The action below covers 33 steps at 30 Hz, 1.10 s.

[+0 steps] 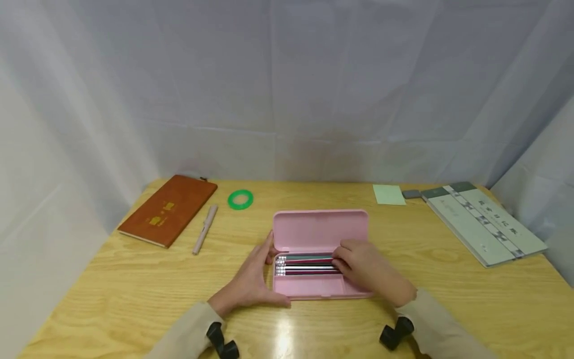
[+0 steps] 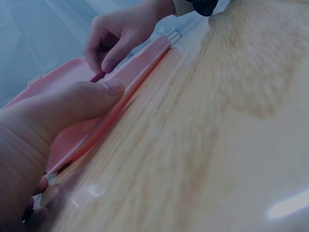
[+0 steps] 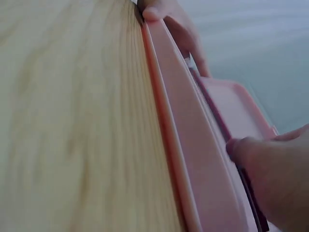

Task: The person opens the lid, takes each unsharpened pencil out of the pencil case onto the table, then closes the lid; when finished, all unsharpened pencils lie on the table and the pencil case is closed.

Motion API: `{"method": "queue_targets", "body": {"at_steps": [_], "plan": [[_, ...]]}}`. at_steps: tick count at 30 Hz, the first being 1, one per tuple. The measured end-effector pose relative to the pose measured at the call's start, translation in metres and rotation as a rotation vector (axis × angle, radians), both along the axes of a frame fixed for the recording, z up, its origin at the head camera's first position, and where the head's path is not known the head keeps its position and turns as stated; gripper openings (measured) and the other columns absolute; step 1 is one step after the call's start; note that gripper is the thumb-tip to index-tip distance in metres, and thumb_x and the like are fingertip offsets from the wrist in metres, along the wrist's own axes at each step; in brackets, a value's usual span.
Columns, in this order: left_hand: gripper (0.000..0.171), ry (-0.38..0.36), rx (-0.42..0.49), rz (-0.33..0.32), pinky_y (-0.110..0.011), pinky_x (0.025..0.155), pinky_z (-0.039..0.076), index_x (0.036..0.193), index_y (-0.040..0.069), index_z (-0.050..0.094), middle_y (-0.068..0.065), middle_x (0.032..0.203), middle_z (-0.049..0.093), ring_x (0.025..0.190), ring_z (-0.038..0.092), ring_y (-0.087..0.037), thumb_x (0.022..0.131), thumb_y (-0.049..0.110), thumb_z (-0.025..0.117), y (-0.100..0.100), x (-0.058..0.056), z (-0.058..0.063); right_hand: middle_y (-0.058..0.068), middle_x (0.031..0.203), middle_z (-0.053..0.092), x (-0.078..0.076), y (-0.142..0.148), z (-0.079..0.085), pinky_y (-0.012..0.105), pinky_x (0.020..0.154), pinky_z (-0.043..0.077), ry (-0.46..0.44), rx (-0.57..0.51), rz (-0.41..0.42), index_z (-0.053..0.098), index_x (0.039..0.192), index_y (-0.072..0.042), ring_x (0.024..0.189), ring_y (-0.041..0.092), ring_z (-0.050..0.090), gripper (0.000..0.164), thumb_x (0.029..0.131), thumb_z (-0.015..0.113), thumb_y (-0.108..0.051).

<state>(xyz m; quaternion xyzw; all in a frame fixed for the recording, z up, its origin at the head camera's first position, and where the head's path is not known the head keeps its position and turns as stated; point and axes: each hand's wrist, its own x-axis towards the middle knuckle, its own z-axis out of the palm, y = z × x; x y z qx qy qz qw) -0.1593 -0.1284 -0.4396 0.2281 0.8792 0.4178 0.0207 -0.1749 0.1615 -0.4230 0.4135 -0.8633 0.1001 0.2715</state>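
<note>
A pink pencil case (image 1: 309,285) lies on the table with its lid (image 1: 320,229) raised at the back. Several pencils (image 1: 305,265), dark red, green and black-and-white striped, lie side by side in its rear compartment, silvery ends to the left. My left hand (image 1: 253,279) holds the left end of the case, thumb along the front edge and fingers round behind. My right hand (image 1: 365,267) reaches into the right part, fingers curled, pinching at the pencils. In the right wrist view its thumb (image 3: 241,147) sits on a dark red pencil (image 3: 215,108); the other fingertips are hidden.
At the left lie a brown notebook (image 1: 170,209), a beige pen (image 1: 205,229) and a green tape roll (image 1: 240,199). Back right are a pale green sticky-note pad (image 1: 388,194), a small grey block (image 1: 411,194) and a pale green book (image 1: 482,222). White curtains surround the table.
</note>
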Motion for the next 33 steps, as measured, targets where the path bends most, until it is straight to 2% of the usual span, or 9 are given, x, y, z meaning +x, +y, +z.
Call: {"method": "queue_targets", "body": {"at_steps": [3, 7, 10, 15, 20, 23, 27, 29, 33], "plan": [[0.152, 0.012, -0.006, -0.004, -0.028, 0.087, 0.041, 0.156, 0.017, 0.002, 0.008, 0.119, 0.051, 0.098, 0.042, -0.011, 0.040, 0.049, 0.094, -0.001, 0.000, 0.000, -0.006, 0.070, 0.057, 0.004, 0.015, 0.001, 0.021, 0.055, 0.043, -0.102, -0.121, -0.014, 0.067, 0.081, -0.012, 0.060, 0.003, 0.047, 0.013, 0.075, 0.078, -0.009], [0.153, 0.031, -0.011, -0.014, -0.028, 0.086, 0.041, 0.156, 0.018, 0.001, 0.007, 0.117, 0.051, 0.097, 0.042, -0.011, 0.040, 0.051, 0.094, -0.001, -0.001, -0.001, -0.012, 0.065, 0.049, 0.014, 0.047, 0.005, 0.016, 0.052, 0.034, -0.203, -0.229, -0.053, 0.069, 0.084, -0.013, 0.058, -0.005, 0.036, 0.017, 0.074, 0.078, -0.003], [0.152, 0.024, -0.021, -0.012, -0.029, 0.088, 0.042, 0.156, 0.020, 0.000, 0.007, 0.119, 0.051, 0.098, 0.042, -0.011, 0.040, 0.052, 0.093, -0.002, -0.001, 0.000, -0.016, 0.065, 0.045, 0.022, 0.078, 0.004, 0.016, 0.051, 0.032, -0.273, -0.270, -0.132, 0.071, 0.086, -0.015, 0.057, -0.006, 0.033, 0.020, 0.075, 0.078, 0.000], [0.152, 0.027, -0.024, -0.020, -0.029, 0.087, 0.041, 0.156, 0.021, -0.001, 0.007, 0.119, 0.051, 0.098, 0.042, -0.011, 0.041, 0.053, 0.093, -0.002, -0.003, 0.000, -0.016, 0.068, 0.051, 0.034, 0.140, -0.006, 0.018, 0.050, 0.032, -0.282, -0.245, -0.314, 0.071, 0.085, -0.018, 0.057, -0.005, 0.035, 0.021, 0.075, 0.078, -0.002], [0.152, 0.030, -0.023, -0.019, -0.028, 0.086, 0.041, 0.156, 0.021, -0.001, 0.007, 0.118, 0.051, 0.097, 0.042, -0.012, 0.041, 0.053, 0.093, -0.002, -0.003, -0.002, -0.013, 0.073, 0.057, 0.043, 0.179, -0.015, 0.020, 0.051, 0.032, -0.244, -0.190, -0.409, 0.070, 0.084, -0.018, 0.058, -0.006, 0.035, 0.022, 0.072, 0.080, -0.001], [0.151, 0.033, -0.029, -0.015, -0.028, 0.087, 0.041, 0.156, 0.022, -0.001, 0.007, 0.119, 0.051, 0.097, 0.042, -0.012, 0.041, 0.053, 0.093, -0.003, -0.004, -0.001, -0.014, 0.069, 0.051, 0.043, 0.176, -0.016, 0.020, 0.051, 0.032, -0.253, -0.180, -0.414, 0.070, 0.084, -0.016, 0.058, -0.005, 0.035, 0.021, 0.072, 0.080, -0.002], [0.152, 0.020, -0.025, -0.012, -0.029, 0.087, 0.041, 0.156, 0.024, -0.002, 0.007, 0.118, 0.051, 0.098, 0.042, -0.012, 0.041, 0.053, 0.093, -0.003, -0.004, -0.001, -0.017, 0.063, 0.044, 0.036, 0.142, -0.010, 0.019, 0.050, 0.032, -0.281, -0.185, -0.379, 0.069, 0.088, -0.014, 0.056, -0.006, 0.034, 0.018, 0.075, 0.078, -0.005], [0.152, 0.007, -0.021, -0.010, -0.030, 0.088, 0.041, 0.156, 0.026, -0.002, 0.007, 0.119, 0.050, 0.098, 0.042, -0.011, 0.041, 0.054, 0.093, -0.002, -0.003, -0.001, -0.018, 0.062, 0.042, 0.032, 0.118, -0.006, 0.018, 0.050, 0.031, -0.284, -0.208, -0.336, 0.068, 0.089, -0.013, 0.055, -0.006, 0.034, 0.017, 0.077, 0.077, -0.005], [0.152, -0.010, -0.017, -0.013, -0.031, 0.089, 0.041, 0.156, 0.027, -0.002, 0.006, 0.119, 0.050, 0.099, 0.042, -0.011, 0.041, 0.054, 0.093, -0.002, -0.001, -0.001, -0.017, 0.060, 0.042, 0.021, 0.073, 0.000, 0.015, 0.049, 0.032, -0.249, -0.234, -0.150, 0.069, 0.090, -0.011, 0.054, -0.007, 0.033, 0.017, 0.077, 0.076, -0.003]]}}
